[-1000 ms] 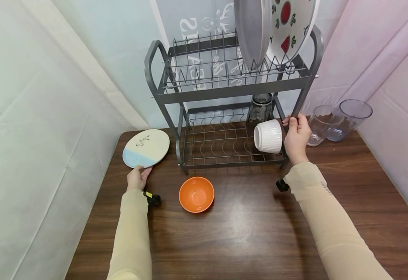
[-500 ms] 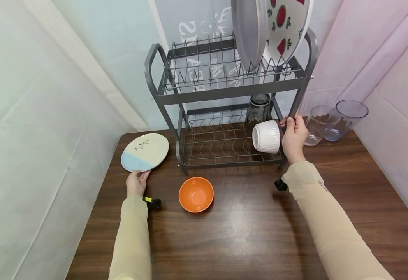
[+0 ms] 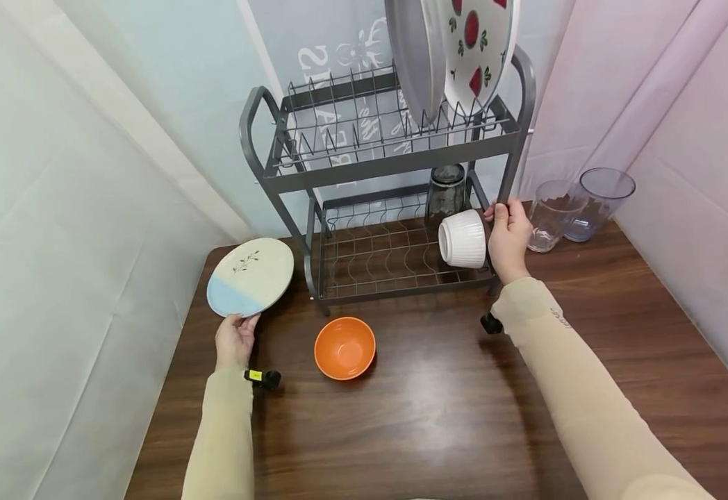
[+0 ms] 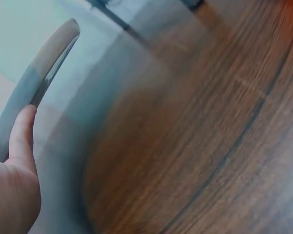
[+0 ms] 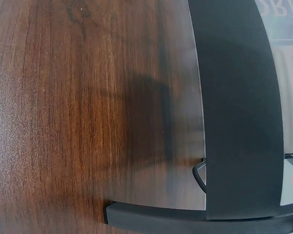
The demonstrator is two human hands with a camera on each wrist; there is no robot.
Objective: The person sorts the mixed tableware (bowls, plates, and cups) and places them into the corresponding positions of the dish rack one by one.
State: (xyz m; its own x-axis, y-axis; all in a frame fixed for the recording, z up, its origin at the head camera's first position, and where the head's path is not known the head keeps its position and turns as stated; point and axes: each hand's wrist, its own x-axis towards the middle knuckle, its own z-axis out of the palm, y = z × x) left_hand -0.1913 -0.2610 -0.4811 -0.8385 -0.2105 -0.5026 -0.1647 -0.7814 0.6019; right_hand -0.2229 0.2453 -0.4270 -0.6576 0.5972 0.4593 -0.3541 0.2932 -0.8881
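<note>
The left-hand grip [image 3: 235,342] pinches the near rim of an oval-looking cream and light-blue plate [image 3: 253,274] with a dark leaf sprig. The grip meets it at the light-blue part, and the rest of the plate reaches forward from the fingers, left of the grey two-tier dish rack [image 3: 389,164] and apart from it. The left wrist view shows the plate nearly edge-on and slanted, the thumb [image 4: 23,134] against its rim; whether the far edge touches the table [image 3: 426,437] I cannot tell. An orange bowl [image 3: 344,348] sits on the table to the right of this hand, near it. The right-hand grip [image 3: 510,239] clasps the rack's right post, just beside a white ribbed bowl [image 3: 467,239] lying on its side on the lower tier. Behind that bowl is a smoky glass vessel [image 3: 445,194]. A grey plate [image 3: 412,59] and a watermelon-patterned plate [image 3: 487,52] stand on edge in the upper tier. Right of the right hand are a clear tumbler [image 3: 547,226] and a blue-tinted tumbler [image 3: 583,228].
</note>
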